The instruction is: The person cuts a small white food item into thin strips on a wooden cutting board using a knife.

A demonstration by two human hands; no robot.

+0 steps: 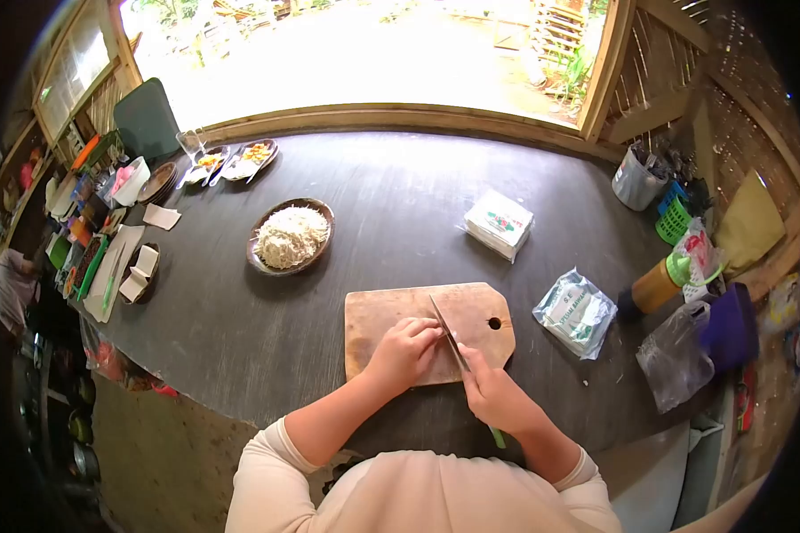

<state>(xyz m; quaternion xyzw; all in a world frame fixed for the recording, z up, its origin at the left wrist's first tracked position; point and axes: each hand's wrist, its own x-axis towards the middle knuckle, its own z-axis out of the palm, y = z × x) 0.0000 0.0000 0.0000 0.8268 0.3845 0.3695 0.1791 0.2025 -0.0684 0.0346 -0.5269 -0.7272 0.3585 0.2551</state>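
Right now, in the head view, your left hand (404, 349) lies over the wooden cutting board (373, 306), its fingers bent and drawn together, their tips at a small pale piece of food (442, 330). The piece sits on the board beside the blade, mostly hidden, so you cannot tell exactly what it is or how firmly your fingers pin it. Your right hand (492, 384) is closed around the knife (447, 327), whose blade slants across the board with its tip pointing away from you. The board rests on the dark table (400, 213), its round hole toward your right. Beyond it to the left stands a brown bowl (254, 256) heaped with pale shreds (291, 237). To the right of the board lies a printed plastic packet (575, 313), with a white wrapped packet (500, 224) farther back. Near the table's right side, a bottle of amber liquid (656, 286) stands near a purple container (729, 327).
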